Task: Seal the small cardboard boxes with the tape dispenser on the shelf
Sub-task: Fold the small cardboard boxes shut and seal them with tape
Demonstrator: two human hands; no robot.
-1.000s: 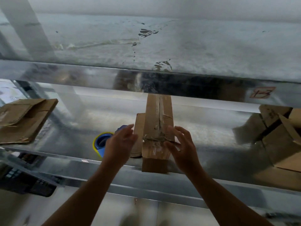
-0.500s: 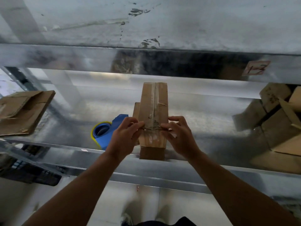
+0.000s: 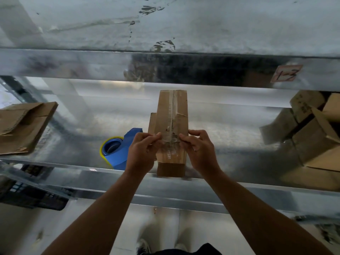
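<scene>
While a second ago both hands were hovering open with spread fingers on either side of it, the narrow cardboard box [image 3: 172,122] is now being held by curled fingers. It is standing in the centre of the frame on the metal shelf [image 3: 230,137], its near end reaching the shelf's front edge, just as before. The left hand [image 3: 142,151] is pinching, thumb against forefinger, the left end of a crumpled tape strip [image 3: 170,141] running crosswise over the box top. The right hand [image 3: 199,150] is gripping the strip's right end at the box's other edge with bent fingers. Half a second ago the fingertips were already on this strip, and they are keeping much the same hold. The blue tape dispenser [image 3: 117,151], with its yellow-rimmed roll, is lying on the shelf just left of the left hand, untouched, and more of it is showing than a second ago. Flattened cardboard [image 3: 25,126] is lying at the left edge of the frame, and more boxes [image 3: 312,137] are crowding the right edge. A label [image 3: 286,73] is sticking to the beam in the upper right.
</scene>
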